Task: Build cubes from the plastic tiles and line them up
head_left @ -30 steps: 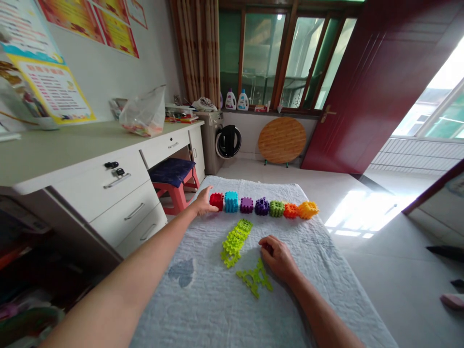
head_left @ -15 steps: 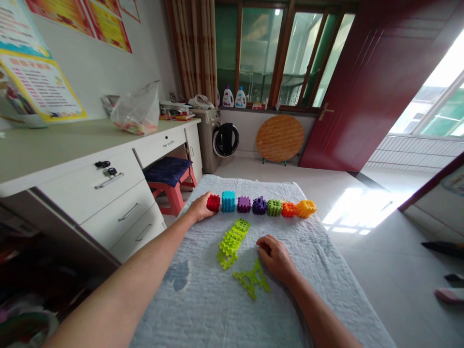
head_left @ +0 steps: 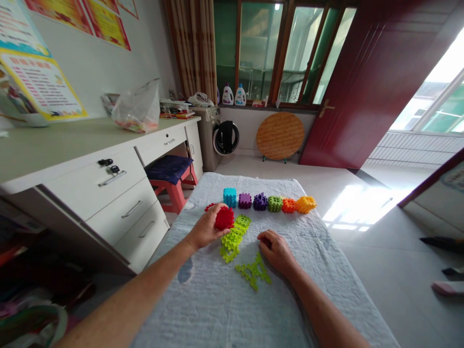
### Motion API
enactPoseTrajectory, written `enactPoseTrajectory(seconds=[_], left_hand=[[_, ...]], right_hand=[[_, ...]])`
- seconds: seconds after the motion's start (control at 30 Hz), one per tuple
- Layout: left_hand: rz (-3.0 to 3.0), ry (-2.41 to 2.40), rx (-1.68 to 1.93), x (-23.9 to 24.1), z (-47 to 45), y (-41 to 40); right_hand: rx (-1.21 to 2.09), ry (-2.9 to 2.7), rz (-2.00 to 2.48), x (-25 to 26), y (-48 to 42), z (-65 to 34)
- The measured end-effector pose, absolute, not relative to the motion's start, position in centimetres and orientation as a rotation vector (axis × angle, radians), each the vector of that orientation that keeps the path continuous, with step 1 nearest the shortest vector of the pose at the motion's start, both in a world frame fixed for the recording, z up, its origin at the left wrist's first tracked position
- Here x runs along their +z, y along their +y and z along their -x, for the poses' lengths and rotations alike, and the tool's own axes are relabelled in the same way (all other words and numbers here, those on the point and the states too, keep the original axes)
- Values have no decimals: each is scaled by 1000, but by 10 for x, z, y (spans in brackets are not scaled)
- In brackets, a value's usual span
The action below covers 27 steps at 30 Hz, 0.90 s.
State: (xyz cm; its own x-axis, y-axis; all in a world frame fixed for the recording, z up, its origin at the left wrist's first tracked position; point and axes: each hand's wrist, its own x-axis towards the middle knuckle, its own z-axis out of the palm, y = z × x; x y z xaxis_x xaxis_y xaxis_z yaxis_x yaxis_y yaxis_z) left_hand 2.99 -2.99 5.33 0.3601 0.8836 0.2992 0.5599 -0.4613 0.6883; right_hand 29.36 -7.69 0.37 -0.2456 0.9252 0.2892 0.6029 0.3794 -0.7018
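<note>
My left hand [head_left: 206, 228] is closed around a stack of red interlocking plastic pieces [head_left: 225, 218], lifted over the cloth. Another red piece [head_left: 209, 207] lies behind the fingers, partly hidden. Just to its right are linked lime-green pieces [head_left: 232, 241]. My right hand [head_left: 276, 249] rests on the cloth with its fingers curled, and no object shows in it. Two or so flat lime-green pieces [head_left: 253, 271] lie beside that hand. Behind them stands a row of blocks: blue [head_left: 229, 197], purple [head_left: 245, 200], dark purple [head_left: 260, 202], green [head_left: 275, 203], orange [head_left: 289, 205] and yellow [head_left: 306, 204].
A pale blue cloth [head_left: 203, 304] covers the table. To the left stand a white desk [head_left: 76, 145] with a plastic bag [head_left: 139, 113] on it, and a pink stool [head_left: 176, 195]. A washing machine [head_left: 210, 140] and a round wooden tabletop [head_left: 280, 136] are farther back.
My left hand has picked up the red stack from the row's left end and brought it nearer and rightward, leaving a red piece behind. My right hand has barely moved.
</note>
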Motion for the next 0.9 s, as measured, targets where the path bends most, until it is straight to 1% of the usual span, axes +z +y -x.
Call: enactPoseTrajectory(seconds=[0.17,0.3,0.37,0.47,0.53,0.57,0.73,0.9], left_hand=[[-2242,1099,847,54,-57,-46],[-2245,1053,811,49,-57,-43],[-2209,1061,854,45,-50,-36],[-2145,1306,978,37,-34,-17],[-2108,1674,941,30,-21,1],[-2087,1755,905,26,-16,10],[-2087,1825,679,13,-4,42],[-2092,1811,534,25,0,53]], right_hand=[[560,-1971,1319,4,-77,-294],[560,-1968,1319,2,-76,-294],[570,-1949,1311,0,-76,-294],[576,-1915,1303,-2,-75,-295],[578,-1898,1302,-3,-75,-295],[581,-1893,1299,-3,-75,-295],[591,-1911,1294,-2,-75,-295],[587,-1931,1323,-1,-75,-295]])
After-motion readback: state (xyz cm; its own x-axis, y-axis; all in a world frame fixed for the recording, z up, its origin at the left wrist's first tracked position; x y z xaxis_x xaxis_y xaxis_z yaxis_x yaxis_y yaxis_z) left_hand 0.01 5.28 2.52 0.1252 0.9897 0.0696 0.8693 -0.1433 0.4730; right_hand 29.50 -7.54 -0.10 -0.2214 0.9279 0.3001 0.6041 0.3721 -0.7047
